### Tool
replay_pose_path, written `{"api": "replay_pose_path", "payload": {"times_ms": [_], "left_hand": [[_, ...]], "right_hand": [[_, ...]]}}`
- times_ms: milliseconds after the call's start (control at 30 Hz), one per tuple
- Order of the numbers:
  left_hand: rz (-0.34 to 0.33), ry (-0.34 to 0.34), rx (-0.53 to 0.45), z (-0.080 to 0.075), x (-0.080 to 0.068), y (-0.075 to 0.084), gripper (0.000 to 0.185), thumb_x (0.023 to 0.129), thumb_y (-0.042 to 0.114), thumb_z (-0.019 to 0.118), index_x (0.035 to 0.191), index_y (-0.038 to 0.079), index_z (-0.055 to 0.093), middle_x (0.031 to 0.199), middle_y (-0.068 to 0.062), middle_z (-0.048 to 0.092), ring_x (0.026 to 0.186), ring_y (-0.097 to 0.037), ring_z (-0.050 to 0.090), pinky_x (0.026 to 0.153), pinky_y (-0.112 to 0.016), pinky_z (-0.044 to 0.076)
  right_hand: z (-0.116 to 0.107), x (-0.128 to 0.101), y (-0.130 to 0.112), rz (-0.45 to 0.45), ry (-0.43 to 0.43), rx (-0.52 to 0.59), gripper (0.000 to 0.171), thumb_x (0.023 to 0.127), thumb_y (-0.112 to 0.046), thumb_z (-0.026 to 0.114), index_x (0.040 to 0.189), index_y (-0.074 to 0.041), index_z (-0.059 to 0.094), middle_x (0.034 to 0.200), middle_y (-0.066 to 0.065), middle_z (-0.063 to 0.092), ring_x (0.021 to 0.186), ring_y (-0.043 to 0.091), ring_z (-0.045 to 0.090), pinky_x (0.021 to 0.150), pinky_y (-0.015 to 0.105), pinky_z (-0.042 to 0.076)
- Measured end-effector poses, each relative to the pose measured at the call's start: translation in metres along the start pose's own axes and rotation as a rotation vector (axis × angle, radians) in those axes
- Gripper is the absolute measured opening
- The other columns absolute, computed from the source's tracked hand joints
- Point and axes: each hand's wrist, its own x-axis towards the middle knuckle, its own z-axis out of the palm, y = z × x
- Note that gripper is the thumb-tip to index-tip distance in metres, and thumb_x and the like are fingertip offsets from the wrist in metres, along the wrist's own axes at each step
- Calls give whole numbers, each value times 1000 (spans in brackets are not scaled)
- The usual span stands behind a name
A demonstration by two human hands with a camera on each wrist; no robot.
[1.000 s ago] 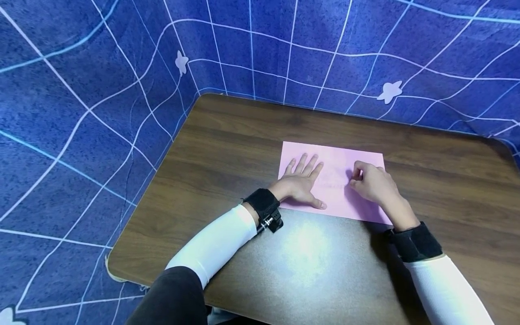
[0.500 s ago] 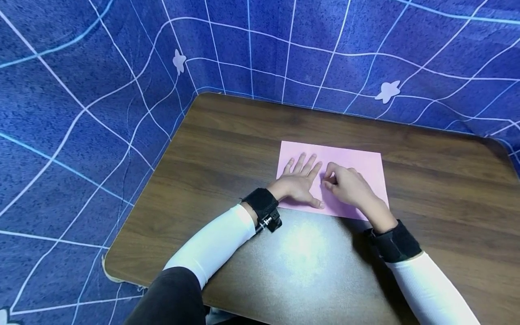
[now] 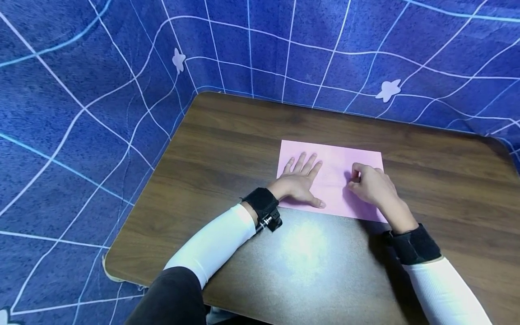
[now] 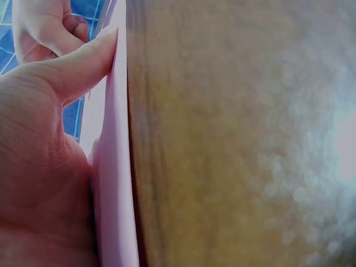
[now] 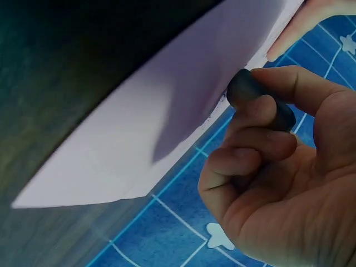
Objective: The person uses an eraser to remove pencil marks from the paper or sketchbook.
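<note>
I'm looking down on the brown table (image 3: 227,149), and the pink paper (image 3: 337,155) lies flat on it, closer to the far edge than the near one and a little toward the right side. My left hand (image 3: 299,183) rests on the paper's left half, fingers straight and spread, palm down, thumb stretched along the paper's near edge; the left wrist view shows that thumb (image 4: 78,64) pressed against the sheet. My right hand (image 3: 371,185) sits on the right half of the paper with its fingers curled in, and the right wrist view shows them pinching a small dark object (image 5: 258,100) whose tip meets the paper. The blue grid cloth (image 3: 81,90) hangs around the table's far and left edges.
</note>
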Motion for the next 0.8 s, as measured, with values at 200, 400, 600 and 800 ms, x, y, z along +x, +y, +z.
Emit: {"api": "replay_pose_path", "payload": {"times_ms": [200, 400, 600, 800], "left_hand": [[5, -1, -1, -2, -2, 0, 134, 76, 86, 60, 159, 27, -27, 160, 4, -44, 149, -23, -42, 123, -51, -24], [-7, 1, 14, -4, -8, 4, 130, 78, 84, 60, 161, 27, -22, 162, 5, -41, 151, -22, -39, 126, -50, -20], [-5, 15, 17, -5, -11, 6, 130, 78, 86, 59, 161, 27, -21, 164, 5, -39, 152, -22, -36, 127, -50, -18], [23, 44, 4, -7, -16, 4, 129, 79, 83, 61, 163, 23, -16, 168, 0, -33, 155, -27, -32, 127, -53, -16]], "right_hand": [[-3, 3, -15, -43, -22, -9, 6, 88, -13, 65, 92, -9, 62, 77, 9, 67, 78, 32, 64, 58, 42, 46], [13, 9, -35, -184, -62, 124, 10, 93, -15, 71, 98, -11, 64, 83, 9, 75, 79, 28, 68, 71, 45, 51], [13, 8, -28, -141, -46, 118, 10, 91, -17, 73, 88, -15, 63, 68, 1, 65, 65, 21, 56, 59, 33, 39], [4, 0, -7, -72, -22, 88, 11, 88, -15, 72, 84, -15, 62, 69, 1, 62, 65, 22, 55, 58, 31, 37]]}}
